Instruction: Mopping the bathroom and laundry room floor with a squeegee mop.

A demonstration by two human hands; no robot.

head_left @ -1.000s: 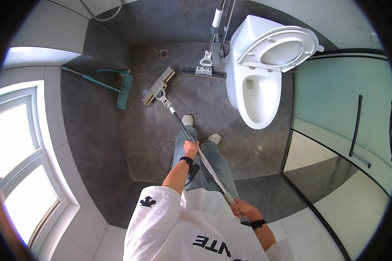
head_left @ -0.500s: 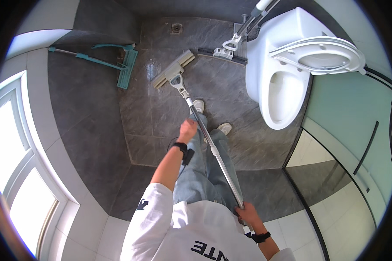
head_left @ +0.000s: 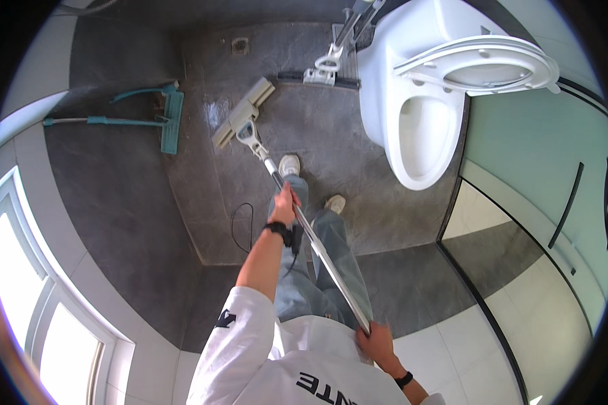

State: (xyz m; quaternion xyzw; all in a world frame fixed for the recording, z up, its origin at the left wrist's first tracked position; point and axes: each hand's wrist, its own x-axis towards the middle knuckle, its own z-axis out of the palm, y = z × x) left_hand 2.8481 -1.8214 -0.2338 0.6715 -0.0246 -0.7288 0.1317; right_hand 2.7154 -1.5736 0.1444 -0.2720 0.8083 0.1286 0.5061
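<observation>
Head view: fingers (head_left: pixel 290 196) round slim, straight metallic pole (head_left: pixel 319 249).

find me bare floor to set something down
Dark grey tiled floor looks bare between the white right shoe and white ceramic toilet. Crowded: around the long beige mop head and the white-and-black cleaning head beside the toilet.

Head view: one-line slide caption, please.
Left hand and right hand hold a mop on grey floor, left of a toilet.
</observation>
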